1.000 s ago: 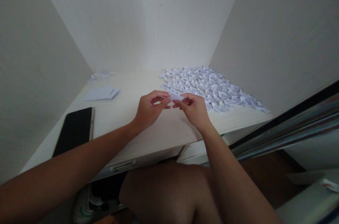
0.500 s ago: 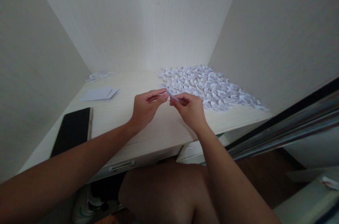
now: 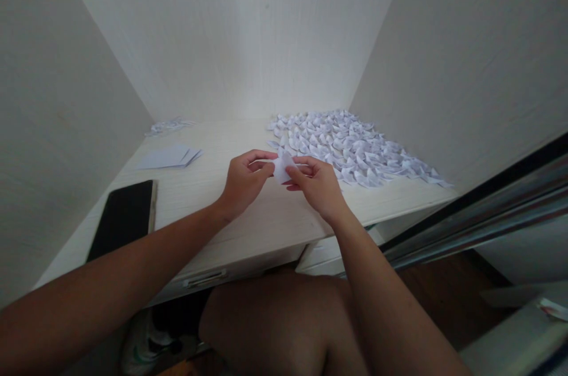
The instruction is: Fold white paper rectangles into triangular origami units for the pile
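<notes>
A small white folded paper piece (image 3: 282, 167) is held just above the pale wooden desk (image 3: 213, 186), near its front middle. My left hand (image 3: 245, 182) pinches its left side with thumb and fingers. My right hand (image 3: 316, 185) pinches its right side, thumb on top. The two hands almost touch. Just beyond my right hand lies a broad heap of folded white paper pieces (image 3: 350, 148), covering the desk's right half.
A black phone (image 3: 124, 218) lies face up at the desk's left front. A few flat paper sheets (image 3: 169, 156) sit behind it, with more folded bits (image 3: 168, 125) in the back left corner. White walls enclose three sides. A sliding rail (image 3: 479, 216) runs at right.
The paper has turned from a thin edge-on strip between my fingertips to a broader face toward me. My hands have drawn a little closer together.
</notes>
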`<state>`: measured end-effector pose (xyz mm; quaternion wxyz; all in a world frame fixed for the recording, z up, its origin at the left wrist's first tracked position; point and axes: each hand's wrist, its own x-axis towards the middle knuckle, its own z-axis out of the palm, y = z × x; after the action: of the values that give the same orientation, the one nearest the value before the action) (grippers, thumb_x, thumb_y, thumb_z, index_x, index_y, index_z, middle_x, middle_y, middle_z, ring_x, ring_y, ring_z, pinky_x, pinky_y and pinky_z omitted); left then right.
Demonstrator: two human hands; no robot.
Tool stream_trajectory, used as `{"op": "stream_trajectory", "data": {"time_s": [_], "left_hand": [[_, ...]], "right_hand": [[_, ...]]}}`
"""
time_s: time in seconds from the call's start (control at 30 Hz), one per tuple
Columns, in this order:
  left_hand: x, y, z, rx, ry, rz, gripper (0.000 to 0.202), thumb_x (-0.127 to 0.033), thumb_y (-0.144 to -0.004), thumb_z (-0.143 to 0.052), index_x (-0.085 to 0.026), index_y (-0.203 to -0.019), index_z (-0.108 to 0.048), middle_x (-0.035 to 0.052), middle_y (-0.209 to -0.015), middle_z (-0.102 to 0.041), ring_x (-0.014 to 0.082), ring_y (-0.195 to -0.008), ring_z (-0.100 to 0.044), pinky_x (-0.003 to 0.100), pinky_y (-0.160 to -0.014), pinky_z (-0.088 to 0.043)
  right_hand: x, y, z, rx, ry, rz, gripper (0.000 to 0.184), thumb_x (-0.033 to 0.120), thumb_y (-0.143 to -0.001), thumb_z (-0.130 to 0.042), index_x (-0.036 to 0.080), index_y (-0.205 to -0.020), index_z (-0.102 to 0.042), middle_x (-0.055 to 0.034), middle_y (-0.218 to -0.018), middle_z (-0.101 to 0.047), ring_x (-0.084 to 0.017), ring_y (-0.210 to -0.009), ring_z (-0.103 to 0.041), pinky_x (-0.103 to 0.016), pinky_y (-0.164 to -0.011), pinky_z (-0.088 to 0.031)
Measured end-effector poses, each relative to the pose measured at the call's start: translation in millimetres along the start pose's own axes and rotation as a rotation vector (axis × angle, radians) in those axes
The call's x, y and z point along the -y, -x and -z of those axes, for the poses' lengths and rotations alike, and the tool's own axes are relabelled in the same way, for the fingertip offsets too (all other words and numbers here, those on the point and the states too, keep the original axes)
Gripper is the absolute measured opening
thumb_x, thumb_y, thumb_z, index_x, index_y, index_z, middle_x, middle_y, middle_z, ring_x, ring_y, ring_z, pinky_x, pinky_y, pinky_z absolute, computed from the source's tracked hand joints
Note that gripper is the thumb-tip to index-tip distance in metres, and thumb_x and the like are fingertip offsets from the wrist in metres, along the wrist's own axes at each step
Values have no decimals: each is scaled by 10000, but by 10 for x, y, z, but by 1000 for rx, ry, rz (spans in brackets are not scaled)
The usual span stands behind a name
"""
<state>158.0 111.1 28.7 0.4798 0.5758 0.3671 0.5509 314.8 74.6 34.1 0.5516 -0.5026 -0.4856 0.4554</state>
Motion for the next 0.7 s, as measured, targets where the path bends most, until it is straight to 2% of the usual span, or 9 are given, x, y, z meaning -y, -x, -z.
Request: {"op": "stream_trajectory", "data": {"time_s": [0.1,0.17,0.23,0.27,0.33,0.43,0.5,0.57,0.7], "left_hand": [[30,-9,21,48,-99,56,256,-282,-707,-791,-137,-915,-748,68,-906,-764,150,-674,-684,273,-614,-551],[62,-17,45,80,-152,89,307,-287,-688,-807,-141,-951,-746,72,-918,-760,145,-654,-675,271,-604,-538],[103,-31,78,128,-184,128,344,-297,-676,-818,-148,-978,-745,81,-901,-766,168,-687,-697,288,-630,-543],[126,-42,97,159,-198,143,348,-303,-670,-822,-153,-975,-745,88,-883,-772,187,-710,-711,300,-645,-548],[171,-67,138,231,-230,155,323,-304,-656,-824,-163,-936,-747,100,-865,-784,223,-753,-736,324,-670,-555],[208,-103,188,349,-356,86,260,-314,-676,-796,-182,-895,-750,97,-857,-799,238,-753,-744,325,-656,-552],[204,-116,204,387,-502,1,254,-331,-695,-782,-191,-905,-753,83,-859,-805,216,-696,-723,308,-627,-538],[180,-122,209,363,-632,-72,283,-348,-700,-781,-192,-935,-758,74,-884,-806,195,-654,-699,302,-625,-534],[115,-135,216,302,-811,-112,350,-391,-690,-785,-181,-969,-770,59,-822,-776,200,-636,-685,316,-645,-533]], "right_hand": [[5,19,-16,-31,-12,-84,160,164,-859,-694,185,-1010,-646,-22,-779,-763,-160,-619,-744,-274,-573,-628],[11,38,-16,-18,43,-152,234,137,-864,-668,187,-1088,-622,-18,-739,-749,-172,-582,-733,-302,-557,-629],[21,57,1,27,201,-173,339,143,-871,-650,182,-1203,-599,-12,-690,-727,-182,-540,-708,-320,-530,-604],[27,66,16,42,318,-138,393,146,-864,-654,179,-1251,-594,-11,-688,-722,-181,-537,-697,-324,-541,-592],[44,83,55,49,566,19,456,137,-834,-678,186,-1285,-622,-24,-759,-737,-171,-594,-689,-328,-622,-577],[63,103,110,115,804,224,342,128,-813,-699,211,-1142,-741,-53,-928,-763,-161,-724,-687,-318,-751,-548],[60,109,131,187,889,227,205,159,-834,-698,214,-1006,-795,-60,-898,-768,-173,-739,-683,-316,-763,-532],[42,109,135,214,959,202,144,200,-842,-718,215,-945,-817,-67,-845,-766,-193,-753,-684,-323,-774,-524],[-12,100,112,203,1031,203,185,269,-849,-752,210,-1008,-826,-94,-902,-765,-222,-841,-691,-342,-827,-522]]}}
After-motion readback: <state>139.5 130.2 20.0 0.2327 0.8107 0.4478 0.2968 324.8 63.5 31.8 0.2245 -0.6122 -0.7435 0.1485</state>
